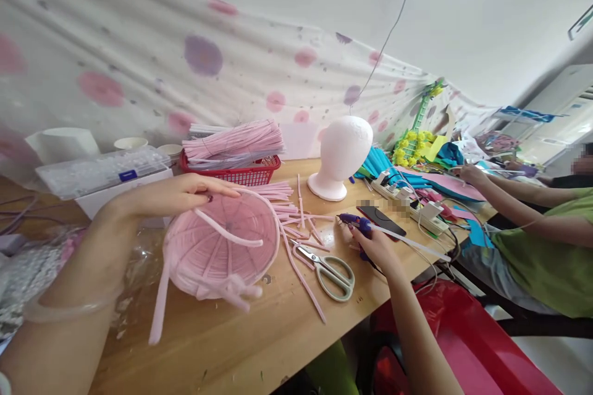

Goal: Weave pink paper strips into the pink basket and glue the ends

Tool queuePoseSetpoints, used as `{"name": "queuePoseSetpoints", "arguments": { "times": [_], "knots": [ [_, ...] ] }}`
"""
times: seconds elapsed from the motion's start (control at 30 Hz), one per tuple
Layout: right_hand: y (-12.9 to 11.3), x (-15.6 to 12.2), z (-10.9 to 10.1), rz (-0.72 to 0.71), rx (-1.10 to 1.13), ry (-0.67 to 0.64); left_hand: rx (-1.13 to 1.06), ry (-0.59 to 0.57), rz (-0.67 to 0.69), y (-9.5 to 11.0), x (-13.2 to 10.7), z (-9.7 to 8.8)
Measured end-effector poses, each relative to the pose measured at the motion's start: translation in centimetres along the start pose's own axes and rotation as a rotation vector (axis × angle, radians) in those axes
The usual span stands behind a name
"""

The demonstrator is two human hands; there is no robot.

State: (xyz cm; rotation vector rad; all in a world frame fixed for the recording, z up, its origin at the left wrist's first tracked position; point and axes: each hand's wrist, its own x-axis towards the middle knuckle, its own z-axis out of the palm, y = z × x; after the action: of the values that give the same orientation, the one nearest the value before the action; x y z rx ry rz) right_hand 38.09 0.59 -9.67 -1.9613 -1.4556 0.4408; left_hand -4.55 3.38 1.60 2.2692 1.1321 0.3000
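Observation:
My left hand (194,190) grips the upper rim of a round pink hat-like bowl (227,241) made of pipe cleaners, its hollow side turned toward me. Loose pipe cleaner ends stick out from its rim, one across the opening and others hanging below. My right hand (377,247) is wrapped round a purple glue gun (359,223), with a long glue stick (412,244) trailing from its back; its nozzle points left. Between the two hands lie scissors (331,271) with pale handles, spread slightly, near several cut pink pipe cleaners (301,216).
A white foam head (345,157) stands behind the scissors, beside a red basket (259,174) of pink pipe cleaners. A phone (382,222) and a power strip (417,210) with cables lie at right. A co-worker in a green top (546,247) sits there. Clear boxes (102,170) stand left.

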Motion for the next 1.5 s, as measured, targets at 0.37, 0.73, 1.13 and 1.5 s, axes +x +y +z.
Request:
{"name": "queuePoseSetpoints", "arguments": {
  "times": [0.37,0.73,1.13,1.5],
  "knots": [
    [-7.4,-7.8,-0.8,-0.305,-0.144,-0.435,0.050,0.048,-0.008,-0.1,-0.9,-0.4],
    [-13.4,-0.6,11.1,-0.471,-0.494,-0.279,-0.097,0.038,0.129,0.8,0.3,0.5],
    [-13.9,-1.2,9.2,-0.441,-0.424,-0.147,-0.062,0.411,0.143,0.8,3.0,2.6],
    [-12.9,-6.5,4.1,-0.472,0.085,-0.552,-0.142,0.472,0.083,0.7,3.3,2.8]
  ]
}}
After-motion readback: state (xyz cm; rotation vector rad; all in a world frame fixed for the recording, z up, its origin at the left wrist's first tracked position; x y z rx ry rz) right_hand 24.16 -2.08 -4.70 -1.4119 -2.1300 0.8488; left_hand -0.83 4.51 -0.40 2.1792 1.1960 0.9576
